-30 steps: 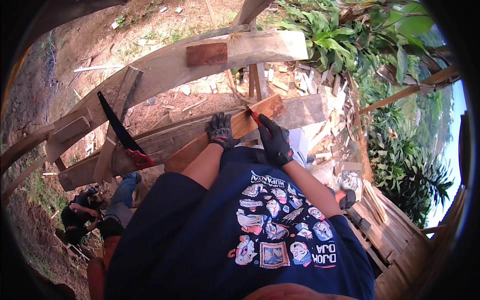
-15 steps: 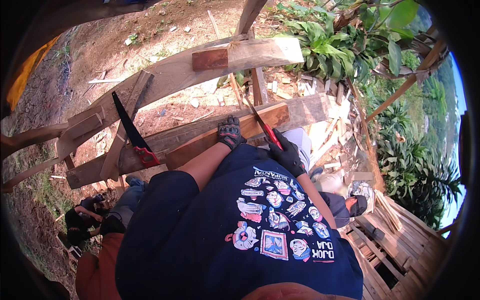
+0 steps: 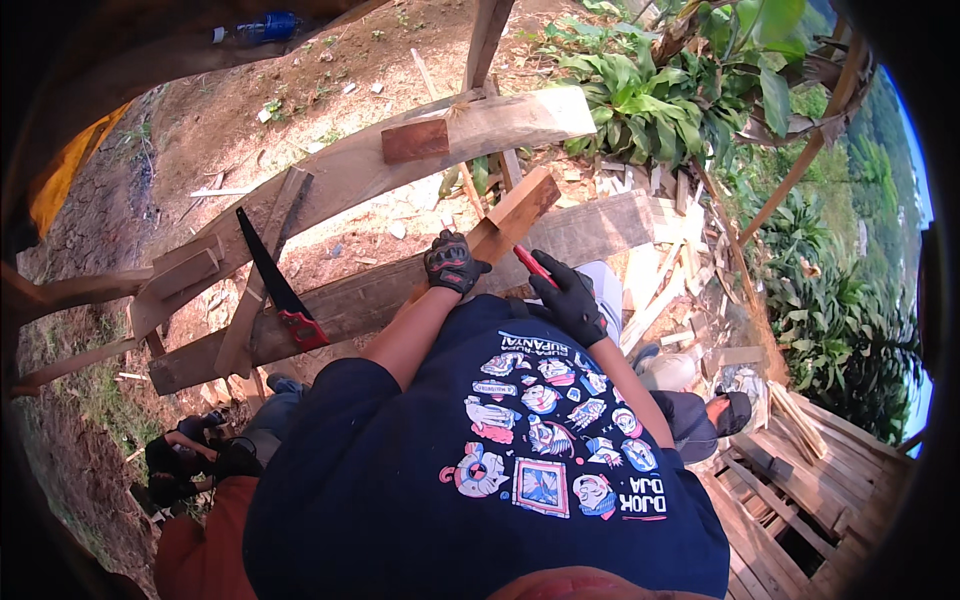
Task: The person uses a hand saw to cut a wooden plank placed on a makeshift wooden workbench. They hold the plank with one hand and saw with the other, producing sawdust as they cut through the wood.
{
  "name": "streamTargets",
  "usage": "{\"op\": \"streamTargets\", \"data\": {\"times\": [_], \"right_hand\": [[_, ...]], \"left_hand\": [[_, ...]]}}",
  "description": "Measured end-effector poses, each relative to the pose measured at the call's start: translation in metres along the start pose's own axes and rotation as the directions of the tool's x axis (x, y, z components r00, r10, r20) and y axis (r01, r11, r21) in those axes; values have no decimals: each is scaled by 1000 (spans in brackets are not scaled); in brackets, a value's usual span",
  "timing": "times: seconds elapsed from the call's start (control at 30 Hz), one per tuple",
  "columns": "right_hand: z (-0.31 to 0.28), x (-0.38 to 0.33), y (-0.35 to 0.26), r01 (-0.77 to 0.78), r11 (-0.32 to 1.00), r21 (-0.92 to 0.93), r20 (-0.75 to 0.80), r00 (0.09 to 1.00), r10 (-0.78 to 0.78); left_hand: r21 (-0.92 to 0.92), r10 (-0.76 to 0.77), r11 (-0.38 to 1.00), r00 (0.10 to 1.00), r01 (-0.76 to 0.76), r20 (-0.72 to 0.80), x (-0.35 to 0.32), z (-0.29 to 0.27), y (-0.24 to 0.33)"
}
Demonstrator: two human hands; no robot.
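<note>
My left hand [image 3: 455, 263], in a black glove with red trim, grips a short wooden beam [image 3: 528, 206] from above. The beam lies tilted over a long wide plank, its far end pointing up to the right. My right hand [image 3: 570, 300], also gloved in black, is closed round the red handle [image 3: 532, 264] of a handsaw, close to the beam's right side. Most of that saw's blade is hidden by the beam. A second handsaw [image 3: 272, 270], with a black blade and red-black handle, rests to the left, across the plank [image 3: 350, 300].
Beyond the plank runs a curved beam [image 3: 345, 175] carrying a wood block [image 3: 415, 141]. Wood offcuts [image 3: 660, 260] litter the ground at right, near leafy plants [image 3: 640, 90]. Other people are at lower left [image 3: 195, 450] and lower right [image 3: 700, 415]. A blue bottle [image 3: 270, 27] lies at the top.
The beam under my left hand has turned and swung, its far end now higher and tilted. The saw blade, plainly seen across the beam before, is now mostly hidden.
</note>
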State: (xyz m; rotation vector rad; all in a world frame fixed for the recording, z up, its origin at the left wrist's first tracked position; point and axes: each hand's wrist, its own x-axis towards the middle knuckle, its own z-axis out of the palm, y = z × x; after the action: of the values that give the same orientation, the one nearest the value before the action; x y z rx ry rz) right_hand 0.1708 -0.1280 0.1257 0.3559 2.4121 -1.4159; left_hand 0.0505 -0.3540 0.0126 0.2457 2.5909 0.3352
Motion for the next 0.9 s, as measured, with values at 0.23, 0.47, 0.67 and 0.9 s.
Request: {"op": "streamTargets", "data": {"times": [0.23,0.47,0.67,0.9], "right_hand": [[-5,11,-27,78,994,-71,-130,988,-87],[-35,-13,-74,6,990,-144,-159,987,-29],[-54,-51,-80,15,984,-180,-108,994,-35],[-62,-81,-84,-65,997,-48,-73,995,62]], "left_hand": [[84,180,981,983,-177,-36,-6,13,12],[171,337,929,942,-329,-15,0,49,5],[86,371,927,927,-366,-51,5,44,-3],[-57,365,929,931,-366,-26,8,60,-5]]}}
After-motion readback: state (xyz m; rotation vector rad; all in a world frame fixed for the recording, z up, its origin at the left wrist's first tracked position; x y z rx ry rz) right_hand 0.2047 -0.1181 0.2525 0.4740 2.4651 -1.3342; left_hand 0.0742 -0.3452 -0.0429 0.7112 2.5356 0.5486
